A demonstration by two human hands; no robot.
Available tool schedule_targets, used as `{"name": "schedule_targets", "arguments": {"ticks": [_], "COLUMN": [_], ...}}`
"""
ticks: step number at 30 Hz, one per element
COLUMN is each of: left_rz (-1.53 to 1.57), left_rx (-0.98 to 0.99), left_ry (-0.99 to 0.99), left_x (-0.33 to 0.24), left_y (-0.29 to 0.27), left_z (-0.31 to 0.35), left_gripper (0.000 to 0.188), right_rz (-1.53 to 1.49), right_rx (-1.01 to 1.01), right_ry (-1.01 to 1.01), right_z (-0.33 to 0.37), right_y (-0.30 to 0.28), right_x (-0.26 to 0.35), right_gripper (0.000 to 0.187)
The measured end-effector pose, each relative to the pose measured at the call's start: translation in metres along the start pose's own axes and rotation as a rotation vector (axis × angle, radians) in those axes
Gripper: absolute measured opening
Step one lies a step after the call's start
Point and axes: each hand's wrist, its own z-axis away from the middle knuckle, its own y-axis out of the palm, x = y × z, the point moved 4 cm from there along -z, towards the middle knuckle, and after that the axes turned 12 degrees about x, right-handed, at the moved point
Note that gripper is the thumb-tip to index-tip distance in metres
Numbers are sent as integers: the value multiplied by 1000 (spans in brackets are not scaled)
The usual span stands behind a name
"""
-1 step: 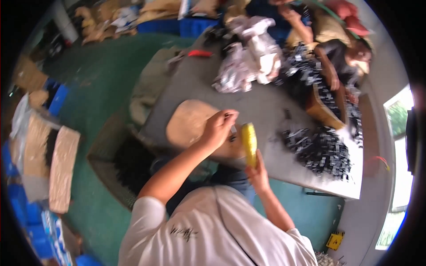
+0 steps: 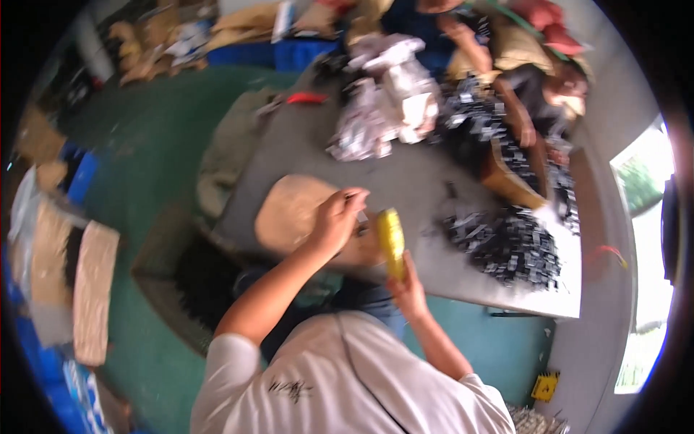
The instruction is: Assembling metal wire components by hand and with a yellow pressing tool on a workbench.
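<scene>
My left hand [image 2: 335, 223] is closed in a pinch above a tan rounded board [image 2: 285, 217] on the grey table. Something small and dark shows at its fingertips, too blurred to name. To its right, my right hand [image 2: 409, 293] grips the lower end of a long yellow handheld object [image 2: 391, 237], which stands nearly upright at the table's near edge. Its exact kind cannot be made out. Between the two hands, a small dark piece [image 2: 361, 228] lies near the board's right side.
A heap of small black parts [image 2: 524, 249] covers the grey table [image 2: 405, 170] at right, with a cardboard box [image 2: 506, 177] of more behind. Clear plastic bags [image 2: 390, 94] and a red-handled object [image 2: 307, 98] are farther back. Co-workers sit across. A dark-filled carton [image 2: 166, 271] stands at left.
The whole view has shifted slightly, with the table and hands appearing a little farther left and lower. Both hands keep the same hold.
</scene>
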Motion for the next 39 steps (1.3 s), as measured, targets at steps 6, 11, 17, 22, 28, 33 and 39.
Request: {"name": "schedule_targets", "arguments": {"ticks": [6, 11, 17, 22, 28, 33, 39], "left_rz": [12, -112, -74, -47, -34, -83, -93], "left_rx": [89, 153, 118, 110, 129, 118, 100], "left_ry": [-198, -113, -93, -65, -71, -36, -8], "left_x": [-17, -4, -5, -1, -1, 11, 13], "left_y": [-14, -1, 0, 0, 0, -1, -2], "left_z": [17, 20, 20, 23, 26, 29, 28], "left_gripper": [16, 19, 20, 17, 16, 16, 14], "right_rz": [6, 101, 118, 91, 95, 89, 125], "right_rx": [92, 46, 95, 121, 119, 115, 105], "right_ry": [52, 67, 102, 195, 200, 195, 148], "right_z": [6, 8, 5, 6, 9, 9, 7], "right_y": [22, 13, 12, 11, 13, 14, 13], "right_x": [33, 41, 45, 54, 52, 50, 52], "right_gripper": [76, 77, 78, 78, 79, 79, 78]}}
